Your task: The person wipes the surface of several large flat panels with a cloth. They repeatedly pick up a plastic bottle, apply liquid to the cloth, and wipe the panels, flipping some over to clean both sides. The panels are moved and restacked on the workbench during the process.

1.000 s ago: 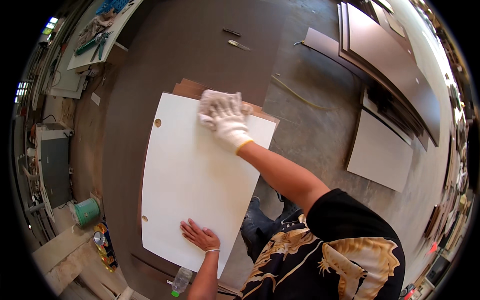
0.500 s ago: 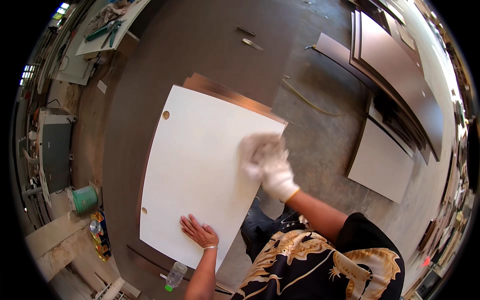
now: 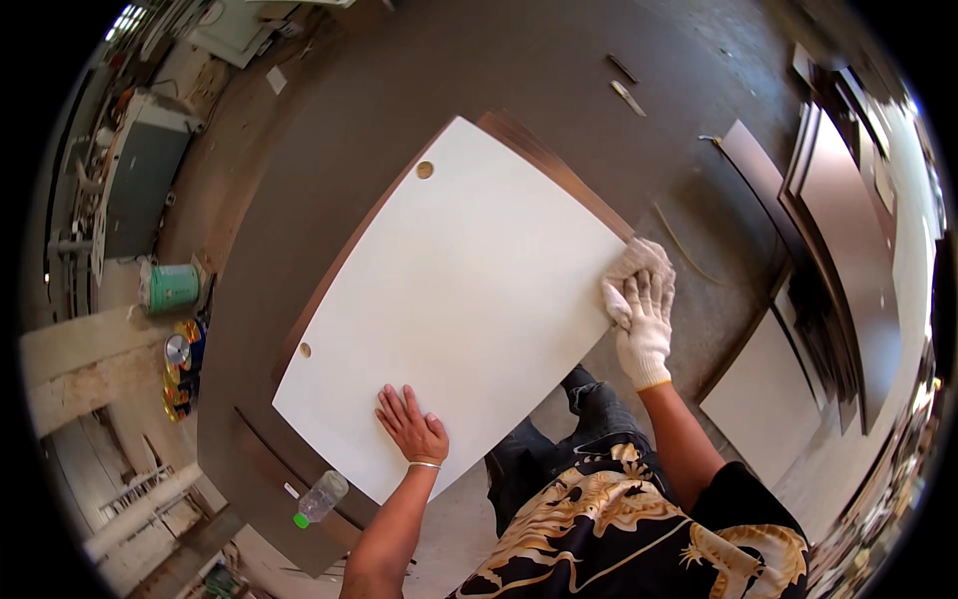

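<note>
Both hands rest on the white panel (image 3: pixel 454 309): bare left hand (image 3: pixel 411 427) flat, gloved right hand (image 3: pixel 641 299) pressing a cloth (image 3: pixel 631 266).

Left hand (image 3: pixel 412 427): I see it bare, no glove on it.
Left wrist: I see a thin silver-coloured bangle ringing it.
Right hand (image 3: pixel 644 317): I see a white knitted work glove, with a narrow orange-yellow band at the cuff.
Shirt: I see black fabric with short sleeves, printed with gold and cream dragon-like figures and swirling scales.
Trousers: I see dark, creased cloth, bluish grey, below the shirt hem.
Forearms: I see both uncovered below the sleeves.
</note>
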Motion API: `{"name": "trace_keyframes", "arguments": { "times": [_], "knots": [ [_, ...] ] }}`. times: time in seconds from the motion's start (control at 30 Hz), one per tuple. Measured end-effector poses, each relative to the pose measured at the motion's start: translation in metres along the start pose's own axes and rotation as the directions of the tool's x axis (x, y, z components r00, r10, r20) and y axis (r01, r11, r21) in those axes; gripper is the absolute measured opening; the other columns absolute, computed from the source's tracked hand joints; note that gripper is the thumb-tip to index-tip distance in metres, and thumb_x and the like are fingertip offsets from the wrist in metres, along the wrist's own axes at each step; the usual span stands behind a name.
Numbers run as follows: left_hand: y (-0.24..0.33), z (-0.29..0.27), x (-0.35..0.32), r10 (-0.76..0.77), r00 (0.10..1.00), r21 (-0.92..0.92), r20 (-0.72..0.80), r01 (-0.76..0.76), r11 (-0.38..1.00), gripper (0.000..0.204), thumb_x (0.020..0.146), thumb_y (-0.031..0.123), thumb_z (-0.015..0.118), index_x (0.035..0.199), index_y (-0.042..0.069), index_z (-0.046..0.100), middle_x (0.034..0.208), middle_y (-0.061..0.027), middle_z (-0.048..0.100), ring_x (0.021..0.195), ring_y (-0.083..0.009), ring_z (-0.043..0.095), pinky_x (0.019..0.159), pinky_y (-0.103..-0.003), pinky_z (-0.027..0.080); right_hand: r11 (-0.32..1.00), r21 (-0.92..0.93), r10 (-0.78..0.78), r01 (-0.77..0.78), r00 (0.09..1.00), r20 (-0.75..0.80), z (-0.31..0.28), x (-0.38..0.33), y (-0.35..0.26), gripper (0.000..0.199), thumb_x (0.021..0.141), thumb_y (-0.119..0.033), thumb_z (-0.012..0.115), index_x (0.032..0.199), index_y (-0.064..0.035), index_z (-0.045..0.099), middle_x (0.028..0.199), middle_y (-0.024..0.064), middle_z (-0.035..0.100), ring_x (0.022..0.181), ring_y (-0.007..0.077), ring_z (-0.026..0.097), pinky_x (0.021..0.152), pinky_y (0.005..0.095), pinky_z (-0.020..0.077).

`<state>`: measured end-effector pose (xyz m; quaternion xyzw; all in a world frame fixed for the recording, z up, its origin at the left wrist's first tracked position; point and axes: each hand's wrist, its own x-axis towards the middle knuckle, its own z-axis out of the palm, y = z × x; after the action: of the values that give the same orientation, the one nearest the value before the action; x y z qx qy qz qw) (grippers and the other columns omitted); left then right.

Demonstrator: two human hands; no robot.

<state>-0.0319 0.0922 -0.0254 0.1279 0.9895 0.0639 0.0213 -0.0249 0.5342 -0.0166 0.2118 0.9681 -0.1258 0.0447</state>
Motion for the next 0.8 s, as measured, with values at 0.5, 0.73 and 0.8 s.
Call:
{"name": "trace_keyframes", "arguments": {
  "times": [0.5, 0.73, 0.8],
  "knots": [
    [0.002, -0.004, 0.0, -0.124, 0.989, -0.16, 0.084, 0.136, 0.978, 0.073, 0.09, 0.031, 0.058, 0.159, 0.013, 0.043, 0.171, -0.0216, 0.025, 0.16, -0.0395, 0.018, 0.127, -0.064, 0.011, 0.504, 0.275, -0.826, 0.819, 0.364, 0.43, 0.04, 0.005, -0.195, 0.072, 0.096, -0.034, 0.062, 0.163, -0.0207, 0.039, 0.175, 0.0119, 0.02, 0.162, 0.0434, 0.006, 0.125, 0.0661, -0.0001],
    [0.005, -0.005, 0.001, -0.116, 0.992, -0.224, 0.051, 0.125, 0.967, 0.073, 0.089, 0.03, 0.056, 0.158, 0.012, 0.042, 0.169, -0.0229, 0.027, 0.158, -0.0427, 0.021, 0.125, -0.069, 0.014, 0.754, -0.168, -0.652, 0.635, 0.755, -0.071, 0.051, 0.194, -0.285, 0.05, 0.104, -0.021, 0.046, 0.153, -0.015, 0.053, 0.166, 0.0118, 0.04, 0.156, 0.0336, 0.027, 0.126, 0.0486, 0.0207],
    [0.005, -0.006, 0.002, -0.128, 0.989, -0.248, 0.076, 0.143, 0.958, 0.073, 0.088, 0.029, 0.057, 0.158, 0.013, 0.042, 0.169, -0.0224, 0.027, 0.158, -0.0426, 0.021, 0.124, -0.07, 0.015, 0.646, 0.044, -0.763, 0.762, 0.646, 0.014, 0.056, 0.154, -0.382, 0.051, 0.099, -0.02, 0.051, 0.149, -0.0145, 0.055, 0.163, 0.009, 0.042, 0.155, 0.0298, 0.026, 0.123, 0.0573, 0.0193]
  ]
}}
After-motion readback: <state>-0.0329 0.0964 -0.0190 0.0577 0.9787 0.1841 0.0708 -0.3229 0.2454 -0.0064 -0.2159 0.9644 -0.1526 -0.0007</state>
